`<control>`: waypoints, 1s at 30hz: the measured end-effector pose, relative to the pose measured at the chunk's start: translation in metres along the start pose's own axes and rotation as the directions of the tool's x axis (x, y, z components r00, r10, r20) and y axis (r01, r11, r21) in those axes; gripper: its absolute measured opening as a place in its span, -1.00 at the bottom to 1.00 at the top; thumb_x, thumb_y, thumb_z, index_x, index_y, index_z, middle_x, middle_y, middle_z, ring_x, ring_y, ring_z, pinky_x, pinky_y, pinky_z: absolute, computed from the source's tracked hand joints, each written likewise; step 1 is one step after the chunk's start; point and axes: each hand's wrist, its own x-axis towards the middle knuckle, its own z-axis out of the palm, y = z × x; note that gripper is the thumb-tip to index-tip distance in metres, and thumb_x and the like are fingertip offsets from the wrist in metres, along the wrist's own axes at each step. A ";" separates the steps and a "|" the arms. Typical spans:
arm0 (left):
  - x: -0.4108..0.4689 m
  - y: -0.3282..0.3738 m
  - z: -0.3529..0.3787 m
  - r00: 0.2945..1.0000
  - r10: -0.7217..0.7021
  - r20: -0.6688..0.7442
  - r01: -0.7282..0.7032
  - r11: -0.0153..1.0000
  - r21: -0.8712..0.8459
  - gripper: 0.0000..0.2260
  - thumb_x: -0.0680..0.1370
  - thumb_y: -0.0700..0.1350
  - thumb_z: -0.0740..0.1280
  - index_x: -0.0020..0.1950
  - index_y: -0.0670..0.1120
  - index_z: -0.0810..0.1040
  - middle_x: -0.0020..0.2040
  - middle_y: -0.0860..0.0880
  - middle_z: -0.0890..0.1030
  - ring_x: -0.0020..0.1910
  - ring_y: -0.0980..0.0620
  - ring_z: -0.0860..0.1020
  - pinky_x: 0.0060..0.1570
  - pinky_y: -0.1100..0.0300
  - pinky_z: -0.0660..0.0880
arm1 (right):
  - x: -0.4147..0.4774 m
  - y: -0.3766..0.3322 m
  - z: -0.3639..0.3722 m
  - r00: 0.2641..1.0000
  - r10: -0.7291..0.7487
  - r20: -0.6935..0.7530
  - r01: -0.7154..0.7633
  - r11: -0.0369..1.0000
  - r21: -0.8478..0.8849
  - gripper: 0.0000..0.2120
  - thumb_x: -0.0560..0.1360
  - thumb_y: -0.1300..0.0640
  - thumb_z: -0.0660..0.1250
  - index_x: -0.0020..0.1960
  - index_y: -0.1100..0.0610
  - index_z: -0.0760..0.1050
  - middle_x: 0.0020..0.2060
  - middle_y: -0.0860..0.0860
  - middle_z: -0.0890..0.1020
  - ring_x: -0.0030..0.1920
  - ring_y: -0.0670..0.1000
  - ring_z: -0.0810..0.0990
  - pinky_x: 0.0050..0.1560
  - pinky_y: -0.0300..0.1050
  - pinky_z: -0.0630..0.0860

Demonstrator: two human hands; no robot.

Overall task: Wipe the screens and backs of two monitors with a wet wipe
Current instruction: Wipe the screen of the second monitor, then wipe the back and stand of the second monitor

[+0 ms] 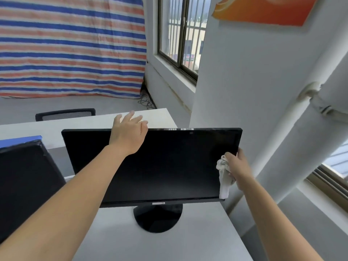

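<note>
Right hand: fingers curled, gripping a crumpled white wet wipe against the right edge of the near monitor. The wipe is bunched at mid-height of the screen's right margin, and a loose tail hangs down to the lower right corner. Left hand: holds nothing, palm over the monitor's top edge left of centre, fingers spread and loosely extended past it; contact with the bezel cannot be confirmed. Monitor screen dark, facing the camera and tilted back slightly, on a round black base that stands on a white desk. Second monitor, also dark, just beside it at the left, only partly in frame. Beyond the desk: a black mesh chair back, a striped blue, red and white tarp, and a barred window.
</note>
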 end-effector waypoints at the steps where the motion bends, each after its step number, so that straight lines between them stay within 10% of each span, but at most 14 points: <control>1: -0.003 0.004 -0.001 1.000 -0.015 0.016 0.015 1.000 0.015 -0.52 0.69 0.06 -0.14 0.46 0.04 0.41 0.51 -0.06 0.35 0.55 -0.08 0.16 0.48 -0.18 0.02 | -0.008 0.005 -0.002 1.000 -0.003 -0.013 0.003 1.000 -0.002 -0.71 0.54 0.21 0.19 0.22 -0.02 0.38 -0.15 -0.01 0.56 -0.27 -0.03 0.50 -0.31 -0.19 0.41; 7: -0.044 0.040 -0.008 0.945 -0.311 -0.101 0.278 0.927 -0.252 -0.45 0.67 0.16 -0.01 0.59 -0.09 0.11 0.61 -0.13 0.06 0.59 -0.09 -0.03 0.51 -0.15 -0.03 | -0.056 0.045 -0.019 0.999 -0.036 -0.036 0.033 0.997 -0.065 -0.67 0.46 0.15 0.22 0.20 -0.09 0.43 -0.11 -0.04 0.62 -0.12 0.01 0.59 -0.14 -0.06 0.50; 13: -0.066 0.093 -0.035 0.742 -0.669 0.051 0.516 0.520 -0.681 -0.42 0.61 0.15 0.22 0.47 -0.21 0.26 0.44 -0.19 0.36 0.43 -0.19 0.28 0.35 -0.21 0.31 | -0.112 0.066 -0.039 0.988 -0.154 -0.001 0.150 0.965 -0.217 -0.40 0.47 0.11 0.24 0.43 -0.27 0.22 -0.45 -0.01 0.60 -0.36 -0.09 0.60 -0.20 -0.14 0.52; 19: -0.087 0.139 -0.055 0.746 -0.615 0.255 0.619 0.501 -0.605 -0.46 0.57 0.34 0.08 0.16 -0.14 0.33 0.03 -0.09 0.54 -0.06 -0.10 0.51 -0.15 0.02 0.42 | -0.151 0.081 -0.088 0.919 -0.287 0.271 0.375 0.850 -0.369 -0.52 0.49 0.09 0.26 0.38 -0.19 0.40 -0.45 -0.18 0.64 -0.34 -0.20 0.63 -0.08 -0.17 0.57; 24: -0.098 0.163 -0.066 0.714 -0.556 0.426 0.683 0.418 -0.599 -0.38 0.46 0.43 0.20 0.07 -0.14 0.43 0.04 0.02 0.49 0.00 -0.03 0.45 -0.01 0.05 0.41 | -0.149 0.088 -0.102 0.811 -0.368 0.455 0.564 0.696 -0.444 -0.62 0.40 -0.26 0.18 0.02 -0.02 0.51 -0.38 -0.08 0.64 -0.30 0.01 0.57 -0.13 -0.12 0.57; 30: -0.100 0.176 -0.069 0.719 -0.544 0.432 0.683 0.438 -0.584 -0.62 0.50 0.19 0.34 -0.23 -0.09 0.38 -0.18 0.04 0.47 -0.06 -0.06 0.47 -0.07 0.07 0.40 | -0.143 0.098 -0.097 0.766 -0.396 0.506 0.627 0.633 -0.454 -0.81 0.43 -0.18 0.19 -0.17 -0.07 0.34 -0.36 -0.15 0.65 -0.28 0.00 0.57 -0.16 -0.08 0.56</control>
